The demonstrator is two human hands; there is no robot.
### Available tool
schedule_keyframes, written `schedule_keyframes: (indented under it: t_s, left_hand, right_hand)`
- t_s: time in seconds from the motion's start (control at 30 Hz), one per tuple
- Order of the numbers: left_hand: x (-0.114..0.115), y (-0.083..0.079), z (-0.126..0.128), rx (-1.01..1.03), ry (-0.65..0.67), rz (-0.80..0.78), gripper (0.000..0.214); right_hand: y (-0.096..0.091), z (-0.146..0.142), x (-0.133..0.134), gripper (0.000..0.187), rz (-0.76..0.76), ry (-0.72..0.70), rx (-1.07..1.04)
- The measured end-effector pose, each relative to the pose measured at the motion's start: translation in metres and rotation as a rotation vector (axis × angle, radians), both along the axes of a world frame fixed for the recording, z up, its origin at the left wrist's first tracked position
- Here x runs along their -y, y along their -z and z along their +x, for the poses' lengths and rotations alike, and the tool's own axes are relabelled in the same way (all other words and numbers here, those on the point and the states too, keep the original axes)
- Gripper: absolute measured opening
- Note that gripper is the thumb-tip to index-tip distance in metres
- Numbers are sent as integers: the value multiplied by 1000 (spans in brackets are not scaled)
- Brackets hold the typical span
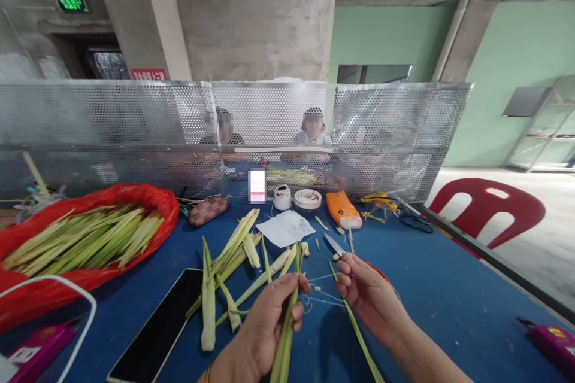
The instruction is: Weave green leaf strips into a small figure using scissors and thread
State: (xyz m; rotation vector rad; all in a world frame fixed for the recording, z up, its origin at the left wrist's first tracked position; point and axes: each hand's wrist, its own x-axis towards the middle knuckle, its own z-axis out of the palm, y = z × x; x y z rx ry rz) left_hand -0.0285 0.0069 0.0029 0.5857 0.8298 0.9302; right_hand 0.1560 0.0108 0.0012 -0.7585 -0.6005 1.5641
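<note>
My left hand point(269, 317) is closed around a bundle of long green leaf strips point(284, 347), which stand up past the thumb and hang down toward me. In my right hand point(371, 293) is a small knife point(333, 245), its pointed blade tilted up and left. A narrow green leaf strip point(362, 341) passes at the fingers of that hand; whether they grip it is hidden. Fine pale threads point(324, 296) stretch between both hands. Left of them, pale green stalks and leaf pieces point(208, 305) lie on the blue table point(449, 311).
A red bag point(168, 206) of leaves stands at left, near a dark-screened tablet point(157, 326). Farther back are white paper point(286, 228), a thread spool point(283, 197), a tape roll point(308, 198) and an orange tissue pack point(344, 209). Two people sit behind the perforated metal screen point(274, 111).
</note>
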Motion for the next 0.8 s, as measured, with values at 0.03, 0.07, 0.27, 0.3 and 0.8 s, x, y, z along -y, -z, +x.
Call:
schedule_keyframes:
  t_s: [0.03, 0.07, 0.27, 0.3, 0.8]
  left_hand:
    - [0, 1, 0, 5, 8, -6, 28]
    - [0, 1, 0, 11, 11, -14, 27]
    - [-1, -1, -1, 49, 6, -27, 23]
    - [-1, -1, -1, 52, 3, -26, 21]
    - [-4, -11, -4, 35, -53, -58, 15]
  right_hand:
    - [1, -1, 0, 27, 39, -14, 97]
    - [2, -1, -1, 28, 83, -31, 235]
    - [6, 1, 1, 15, 386, -149, 1125]
    - [6, 1, 1, 16, 413, -198, 1165]
    - [-6, 19, 0, 14, 351, -251, 1154]
